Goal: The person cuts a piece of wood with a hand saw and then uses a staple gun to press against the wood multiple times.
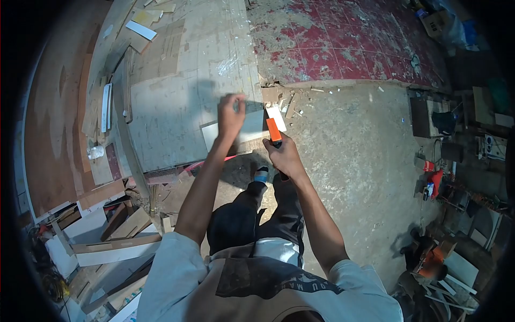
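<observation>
My right hand (284,157) is closed round the dark handle of an orange-and-black hand tool (273,130), whose exact kind I cannot make out. Its orange end points away from me, over the right end of a white board (244,130) at the worktable's near edge. A short white piece (276,118) lies beneath and beyond the tool. Above the left part of the board hovers my left hand (231,115), with curled fingers and the thumb brought near them. Anything small between those fingertips is too small to see.
The worktable (161,107) carries wooden strips and white offcuts (140,30) on its far left. Stacked boards (115,247) lie at lower left. Wood scraps (291,105) litter the concrete floor (354,161) by the table corner. Tools and boxes (429,166) line the right side.
</observation>
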### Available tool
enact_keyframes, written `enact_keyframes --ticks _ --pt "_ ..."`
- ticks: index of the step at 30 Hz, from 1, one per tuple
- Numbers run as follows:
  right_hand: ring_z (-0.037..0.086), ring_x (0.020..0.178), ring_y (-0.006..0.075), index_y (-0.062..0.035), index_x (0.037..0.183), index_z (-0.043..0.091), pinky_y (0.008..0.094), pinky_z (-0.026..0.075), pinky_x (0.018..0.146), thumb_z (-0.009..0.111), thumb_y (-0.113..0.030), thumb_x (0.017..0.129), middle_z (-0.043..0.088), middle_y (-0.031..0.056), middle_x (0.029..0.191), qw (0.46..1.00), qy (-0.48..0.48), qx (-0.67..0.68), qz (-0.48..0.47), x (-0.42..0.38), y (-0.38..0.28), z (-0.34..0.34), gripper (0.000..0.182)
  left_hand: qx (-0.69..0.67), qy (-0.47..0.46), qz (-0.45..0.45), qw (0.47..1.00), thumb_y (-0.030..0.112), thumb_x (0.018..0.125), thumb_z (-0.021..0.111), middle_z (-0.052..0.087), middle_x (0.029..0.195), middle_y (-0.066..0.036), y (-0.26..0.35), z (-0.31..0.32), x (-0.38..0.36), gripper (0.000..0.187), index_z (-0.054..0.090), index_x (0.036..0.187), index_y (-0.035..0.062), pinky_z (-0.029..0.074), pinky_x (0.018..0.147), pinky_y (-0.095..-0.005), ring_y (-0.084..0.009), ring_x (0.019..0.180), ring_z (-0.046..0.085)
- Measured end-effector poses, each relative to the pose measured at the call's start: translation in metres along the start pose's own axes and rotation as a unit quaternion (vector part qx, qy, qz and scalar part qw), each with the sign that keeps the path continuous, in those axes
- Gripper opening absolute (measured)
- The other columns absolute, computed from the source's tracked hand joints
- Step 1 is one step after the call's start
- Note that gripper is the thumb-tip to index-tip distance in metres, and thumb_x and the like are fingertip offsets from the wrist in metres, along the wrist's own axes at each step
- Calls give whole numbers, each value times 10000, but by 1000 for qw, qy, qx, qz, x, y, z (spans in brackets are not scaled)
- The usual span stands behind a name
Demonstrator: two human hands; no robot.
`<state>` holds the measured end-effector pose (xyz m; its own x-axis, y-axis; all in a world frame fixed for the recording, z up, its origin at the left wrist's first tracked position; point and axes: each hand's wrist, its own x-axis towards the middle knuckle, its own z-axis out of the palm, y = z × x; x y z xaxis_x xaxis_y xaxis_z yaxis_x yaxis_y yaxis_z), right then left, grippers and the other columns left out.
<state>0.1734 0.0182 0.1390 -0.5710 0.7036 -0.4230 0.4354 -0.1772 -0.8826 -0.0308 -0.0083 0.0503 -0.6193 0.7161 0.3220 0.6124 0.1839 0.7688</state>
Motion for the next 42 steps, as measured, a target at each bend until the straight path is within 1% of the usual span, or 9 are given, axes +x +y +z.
enact_keyframes --ticks 3,8,16,21,26,32,34,39,42 --pt "481 460 105 41 1061 594 312 386 446 631 -188 951 540 18 598 1000 -9 -13 -4 0 4 0 256 111 -60 30 992 98 909 563 624 1060 -127 -30 35 -37 191 634 1083 66 420 947 -449 -346 1061 563" --pt "503 489 103 46 1107 597 313 399 456 632 -182 949 556 37 632 1000 0 -5 15 -9 -5 0 280 201 -65 48 976 210 958 588 598 973 -99 -33 63 -52 173 635 1023 58 430 900 -420 -287 956 559" --pt "492 484 80 69 1236 480 269 395 441 563 -43 908 509 5 652 997 -26 76 -2 -17 1 -9 356 188 -44 80 978 200 955 603 602 931 -95 -34 67 -61 154 643 938 52 459 848 -399 -282 911 576" --pt "525 526 97 81 1152 521 313 408 487 608 -80 866 563 76 641 990 -41 119 61 -34 -39 -16 339 186 -38 90 978 183 954 596 597 910 -105 -36 69 -63 151 627 903 45 467 829 -400 -290 878 576" --pt "623 608 179 66 1185 531 336 475 589 596 -55 859 632 163 749 992 -97 9 83 -97 -122 -49 353 240 -19 85 967 189 962 571 581 884 -89 -38 72 -58 143 598 897 65 447 834 -390 -274 869 557" --pt "631 595 277 56 1176 549 411 485 600 591 -59 831 614 219 702 998 -30 -9 48 -44 -40 -20 367 188 -22 99 977 190 950 597 617 947 -83 -32 66 -53 138 626 949 55 435 878 -384 -267 939 569" --pt "505 448 93 45 1209 542 281 383 414 561 -27 857 560 44 623 998 4 -5 -60 -1 20 10 360 169 -46 82 981 186 943 607 627 963 -84 -31 64 -53 134 637 951 56 441 871 -387 -270 947 577" --pt "520 507 101 64 1175 554 300 403 454 582 -39 858 556 20 633 1000 -18 12 -1 -9 -11 -3 335 192 -34 69 978 194 947 605 619 943 -88 -38 72 -51 138 640 937 61 455 836 -400 -282 924 582" --pt "625 564 215 48 1247 554 377 477 563 601 -61 824 590 198 635 998 -32 22 45 -78 -51 -14 439 234 -38 70 969 200 949 605 609 929 -85 -44 75 -70 140 635 928 65 456 833 -403 -282 915 578"
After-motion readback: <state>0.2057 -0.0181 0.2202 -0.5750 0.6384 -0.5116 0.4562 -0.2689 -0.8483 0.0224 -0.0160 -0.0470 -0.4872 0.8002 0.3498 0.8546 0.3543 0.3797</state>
